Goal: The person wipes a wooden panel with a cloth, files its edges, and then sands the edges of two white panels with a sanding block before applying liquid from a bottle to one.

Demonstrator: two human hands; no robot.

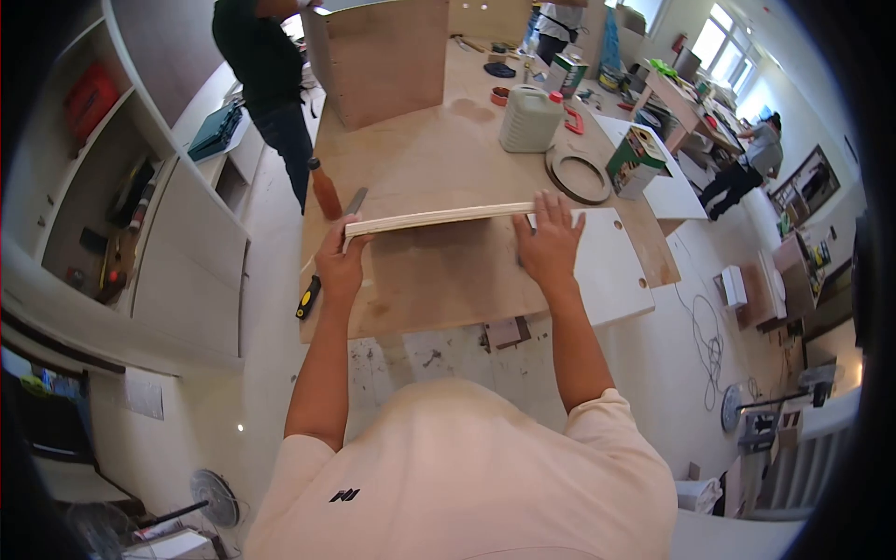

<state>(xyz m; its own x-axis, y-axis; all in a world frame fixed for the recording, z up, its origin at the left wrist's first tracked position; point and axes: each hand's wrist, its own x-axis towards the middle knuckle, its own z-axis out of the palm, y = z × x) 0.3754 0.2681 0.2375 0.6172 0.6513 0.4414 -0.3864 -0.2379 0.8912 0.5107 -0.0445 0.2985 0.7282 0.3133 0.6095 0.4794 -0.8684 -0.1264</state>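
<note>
A flat wooden board (439,219) stands on edge above the worktable (411,313), its pale layered edge facing up. My left hand (340,261) is closed around the board's left end. At the other end my right hand (551,245) grips it, fingers over the top edge. Close to my left hand lies a black-and-yellow handle (308,297). A metal blade (356,201) shows just beyond that hand; whether it joins the handle is hidden. Behind them stands a bottle of orange-brown liquid (324,191). Under my right hand and beside it lies a white panel (597,266).
A large wooden box (387,70), a jug with a red cap (530,119), a coiled strip (577,175) and a green-and-white can (638,161) stand farther back. One person (266,84) is at the left, another (751,163) far right. Cables (705,341) lie on the floor.
</note>
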